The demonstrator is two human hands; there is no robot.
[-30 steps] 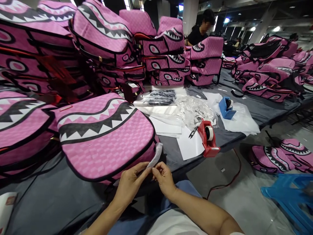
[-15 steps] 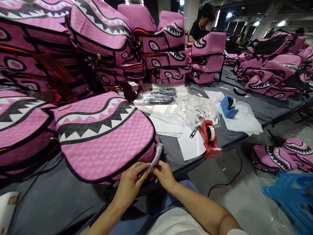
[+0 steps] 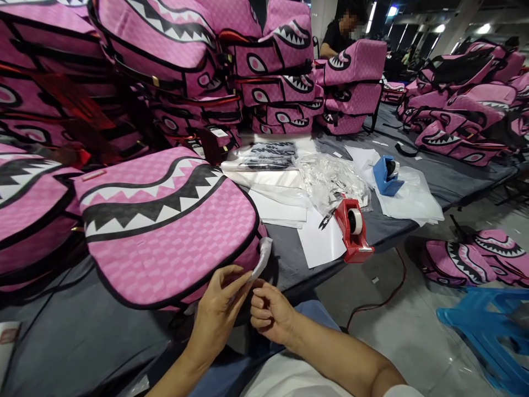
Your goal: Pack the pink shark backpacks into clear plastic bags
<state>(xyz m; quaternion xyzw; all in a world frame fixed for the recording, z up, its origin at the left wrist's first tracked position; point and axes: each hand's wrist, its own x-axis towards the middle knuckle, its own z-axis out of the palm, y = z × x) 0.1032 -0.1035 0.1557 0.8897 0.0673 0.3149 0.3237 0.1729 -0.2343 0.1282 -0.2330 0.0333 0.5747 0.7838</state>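
Because the pale strip (image 3: 262,259) looks thin and limp, handling it well probably calls for a light, steady pinch from the left hand (image 3: 217,303) and small fingertip movements from the right hand (image 3: 271,315). It sits at the lower centre of the frame, beside the right edge of the pink backpack (image 3: 173,231) on the grey surface (image 3: 119,336). The left hand grasps its lower part between thumb and fingers; the right hand is curled just beside, its grip impossible to tell. Both forearms (image 3: 343,353) slant in from the bottom edge.
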